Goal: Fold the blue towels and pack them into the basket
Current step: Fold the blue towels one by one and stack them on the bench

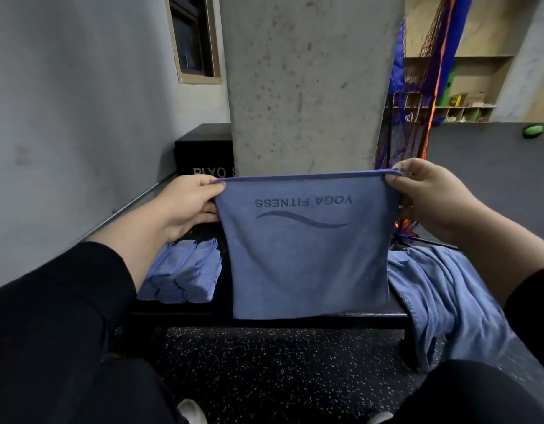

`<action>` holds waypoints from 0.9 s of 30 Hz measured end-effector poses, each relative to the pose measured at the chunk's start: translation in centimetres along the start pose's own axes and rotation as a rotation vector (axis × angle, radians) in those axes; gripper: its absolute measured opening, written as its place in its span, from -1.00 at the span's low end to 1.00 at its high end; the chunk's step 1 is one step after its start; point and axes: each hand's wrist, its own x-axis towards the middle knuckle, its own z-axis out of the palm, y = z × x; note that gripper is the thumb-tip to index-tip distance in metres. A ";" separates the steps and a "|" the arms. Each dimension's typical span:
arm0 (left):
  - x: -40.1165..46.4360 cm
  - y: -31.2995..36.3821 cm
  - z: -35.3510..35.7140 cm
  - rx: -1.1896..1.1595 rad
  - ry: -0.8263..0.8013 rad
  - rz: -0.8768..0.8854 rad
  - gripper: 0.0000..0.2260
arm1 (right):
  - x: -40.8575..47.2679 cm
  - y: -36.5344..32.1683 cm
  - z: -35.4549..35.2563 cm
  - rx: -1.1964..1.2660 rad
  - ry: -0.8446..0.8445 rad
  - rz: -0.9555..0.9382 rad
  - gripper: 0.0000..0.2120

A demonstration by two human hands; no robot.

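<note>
A blue towel [307,258] with an upside-down "YOGA FITNESS" print hangs doubled over in front of me. My left hand [188,203] pinches its top left corner and my right hand [424,191] pinches its top right corner, holding the top edge stretched level. Its lower edge hangs near the front rim of a low black platform [264,321]. Several folded blue towels [185,270] lie side by side on the platform at the left. A heap of unfolded blue towels [442,292] lies at the right and spills over the platform's edge. No basket is in view.
A grey concrete pillar [307,81] rises just behind the platform. A black plyo box [203,151] stands at its left against the grey wall. Netting [408,127] hangs at the pillar's right. Speckled black floor [280,371] lies between my knees.
</note>
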 end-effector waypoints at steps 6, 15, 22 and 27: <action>-0.6 -2.8 -0.4 0.004 -0.104 -0.164 -0.81 | -0.6 1.3 -0.2 0.010 -0.102 0.140 -0.86; 6.8 -8.4 0.2 -0.027 -0.101 -0.262 -0.85 | 5.8 7.3 1.9 -0.040 -0.050 0.292 -0.90; 18.8 -14.7 3.6 0.454 0.260 -0.167 -0.73 | 18.2 17.7 6.0 -0.727 0.079 0.258 -0.52; 13.7 -24.7 8.9 1.036 -0.305 0.037 -0.52 | 10.8 28.0 11.2 -0.936 -0.349 0.202 -0.49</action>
